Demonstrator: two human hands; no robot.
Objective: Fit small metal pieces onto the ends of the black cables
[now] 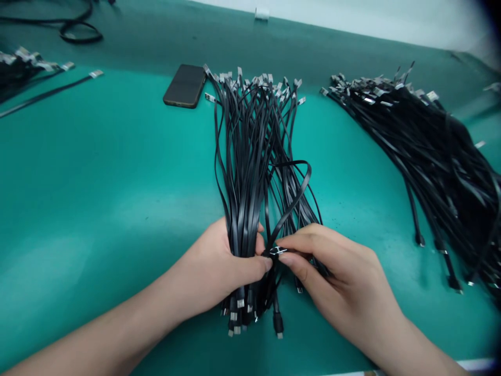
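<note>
A thick bundle of flat black USB cables (246, 172) lies lengthwise in front of me, its silver USB-A plugs fanned out at the far end. My left hand (229, 266) is closed around the bundle near its close end, thumb across the front. Small metal-tipped plugs (238, 313) stick out below that hand. Beside the left thumb, my right hand (340, 277) pinches a small silver cable plug (277, 250) between thumb and fingertips. A looped black cable (299, 193) rises just above the pinch. More loose cables run under the right hand.
A dark smartphone (185, 86) lies left of the bundle's far end. On the right is a large heap of similar cables (438, 151); another pile (23, 70) sits at the far left. A black cord (80, 36) curls behind it. Everything rests on a green mat (117, 172).
</note>
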